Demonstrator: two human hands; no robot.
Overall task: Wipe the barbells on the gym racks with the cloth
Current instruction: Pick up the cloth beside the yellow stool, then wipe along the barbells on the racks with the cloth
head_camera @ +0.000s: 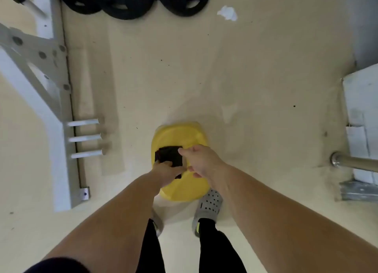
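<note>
While the person stands looking straight down, both hands meet over a yellow tub [180, 135] that sits on the floor [245, 78] just ahead of the feet. The cloth [169, 155], black and folded to a small square, is held above the tub's middle, between the two hands. The left hand [165, 170] grips its lower left part, fingers curled over the fabric. The right hand [201, 160] pinches its right edge, with one fingertip at the upper right corner and the other fingers bent. Whether the cloth touches the tub cannot be told.

A bar [351, 162] of bare steel juts in from the floor's right edge, its rounded end pointing toward the tub but well apart from it. A white rack [41, 84] runs along the left edge, with three short pegs [84, 138] sticking out toward the middle. Black plates [131, 0] lie stacked at the far edge, and a crumpled white scrap [227, 12] lies to their right. A grey perforated clog [209, 203] shows beside the tub's near side, below black trousers [216, 246].
</note>
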